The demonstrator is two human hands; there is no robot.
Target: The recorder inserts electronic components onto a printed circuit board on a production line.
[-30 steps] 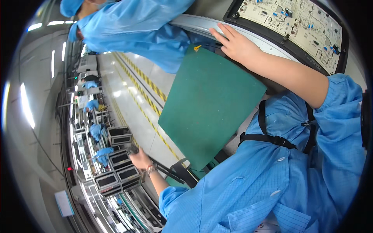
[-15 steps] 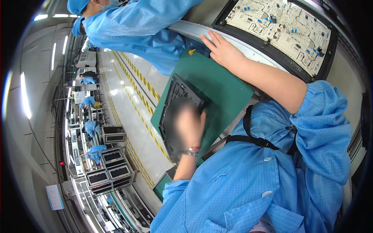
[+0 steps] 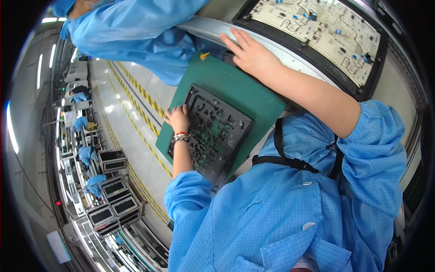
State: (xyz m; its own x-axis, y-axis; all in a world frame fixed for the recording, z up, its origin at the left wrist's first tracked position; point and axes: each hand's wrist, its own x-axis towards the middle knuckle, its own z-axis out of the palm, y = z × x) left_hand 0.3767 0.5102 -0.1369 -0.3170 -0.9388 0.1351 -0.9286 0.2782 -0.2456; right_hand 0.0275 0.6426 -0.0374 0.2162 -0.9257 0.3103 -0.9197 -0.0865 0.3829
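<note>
A black pallet frame (image 3: 244, 121) with many cut-outs lies flat on a green board (image 3: 267, 105), which shows through its openings. My left hand (image 3: 177, 119) is at the pallet's left edge, its fingers a little apart and touching or close to the rim. Bracelets circle that wrist. Farther to the right, my right hand (image 3: 251, 54) rests with fingers stretched out over the light metal rail (image 3: 290, 56), holding nothing. Beyond the rail sits a pale circuit board (image 3: 317, 34) with blue and black components, set in another black frame (image 3: 312, 49).
A yellow piece (image 3: 205, 56) is at the green board's far corner. A co-worker's blue sleeve (image 3: 131, 27) reaches across at the upper left. Yellow-black floor lines (image 3: 140, 90), racks with dark panels (image 3: 122, 199) and a conveyor line with several people lie to the left.
The black pallet was tilted and partly hidden by my blurred left hand; now it lies flat. My left hand has moved to its left edge. The right hand stays at the rail.
</note>
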